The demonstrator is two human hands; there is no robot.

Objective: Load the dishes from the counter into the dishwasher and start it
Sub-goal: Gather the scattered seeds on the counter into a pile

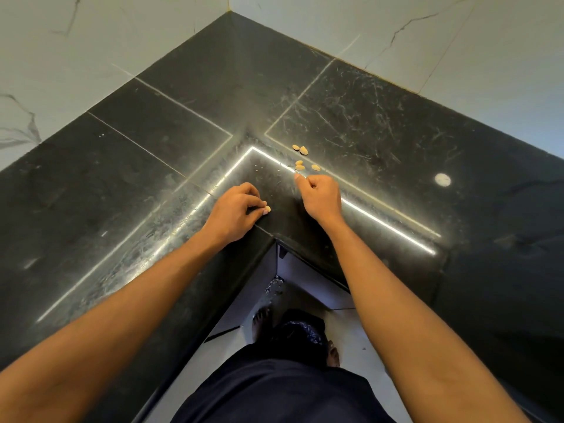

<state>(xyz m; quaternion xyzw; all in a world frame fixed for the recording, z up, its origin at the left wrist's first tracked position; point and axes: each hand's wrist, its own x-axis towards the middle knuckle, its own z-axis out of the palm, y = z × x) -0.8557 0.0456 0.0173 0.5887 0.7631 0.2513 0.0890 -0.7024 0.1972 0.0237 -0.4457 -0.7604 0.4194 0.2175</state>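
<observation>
**Person, seen from the head camera**
- Hands: left hand [236,210] and right hand [320,195], both bare, with short-trimmed nails.
- Forearms: left forearm [128,325] and right forearm [406,325], both uncovered from the wrist to the edge of the view.
- Upper garment: dark navy cloth [274,392], plain and loose, with soft folds.
- Lower garment: darker fabric [300,329] with a faint bluish glossy patch. Its type cannot be told.
- Feet: left foot [261,320] and right foot [333,355], both bare, toes showing past the dark fabric.
</observation>
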